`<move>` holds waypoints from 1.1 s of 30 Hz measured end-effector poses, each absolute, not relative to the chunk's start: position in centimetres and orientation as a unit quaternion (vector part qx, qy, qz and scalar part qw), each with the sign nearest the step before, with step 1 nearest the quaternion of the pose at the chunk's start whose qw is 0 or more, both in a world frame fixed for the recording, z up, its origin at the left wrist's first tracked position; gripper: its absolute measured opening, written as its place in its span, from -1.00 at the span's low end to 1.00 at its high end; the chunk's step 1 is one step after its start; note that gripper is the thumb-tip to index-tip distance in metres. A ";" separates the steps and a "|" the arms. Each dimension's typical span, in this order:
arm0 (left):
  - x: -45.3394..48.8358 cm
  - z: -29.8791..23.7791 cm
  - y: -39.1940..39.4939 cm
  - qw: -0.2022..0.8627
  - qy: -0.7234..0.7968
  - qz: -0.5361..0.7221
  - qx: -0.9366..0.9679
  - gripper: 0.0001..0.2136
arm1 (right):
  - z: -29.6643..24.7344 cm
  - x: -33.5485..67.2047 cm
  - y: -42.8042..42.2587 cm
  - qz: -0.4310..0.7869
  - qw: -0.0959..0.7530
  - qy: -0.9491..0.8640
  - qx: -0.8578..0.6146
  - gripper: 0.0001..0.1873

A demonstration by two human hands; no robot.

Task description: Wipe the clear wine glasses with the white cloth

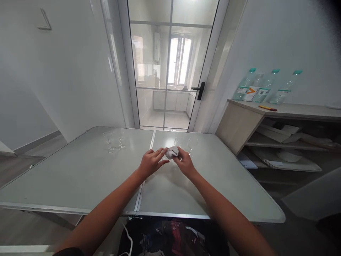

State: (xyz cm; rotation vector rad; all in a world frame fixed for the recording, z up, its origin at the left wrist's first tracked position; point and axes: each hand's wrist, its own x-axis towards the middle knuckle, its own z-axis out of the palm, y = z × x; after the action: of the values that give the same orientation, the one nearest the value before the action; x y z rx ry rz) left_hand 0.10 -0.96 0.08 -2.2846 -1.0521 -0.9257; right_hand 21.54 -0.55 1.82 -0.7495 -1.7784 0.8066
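Note:
Over the middle of the table, my right hand (184, 163) is closed around a bunched white cloth (173, 152). My left hand (152, 163) meets it from the other side, fingers stretched toward the cloth and thumb apart below. A faint clear edge shows between them; I cannot tell whether it is a glass in my left hand. Just behind my right hand stand two clear stemmed glasses, one of them a wine glass (192, 144), partly hidden. Farther left, two more stemmed glasses stand together, a nearer glass (110, 142) and a slimmer glass (121, 141).
The grey-green table (80, 174) has a metal seam and metal edging. A glass door (165, 71) with a black handle (201, 91) is behind it. At right, a wooden shelf (239, 121) carries several plastic bottles (263, 89) and a yellow-red pen-like object (268, 108).

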 end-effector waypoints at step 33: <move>-0.3 0.2 -1.2 0.167 -0.409 -0.359 -0.823 -0.48 | 1.6 22.8 0.4 0.163 0.506 -0.801 -0.277 -0.77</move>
State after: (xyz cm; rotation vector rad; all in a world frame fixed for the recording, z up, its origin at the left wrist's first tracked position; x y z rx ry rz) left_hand -0.29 -1.19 0.17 -2.3409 -1.1629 -1.0209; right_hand 22.81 0.43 1.56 -0.6673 -1.9322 0.3920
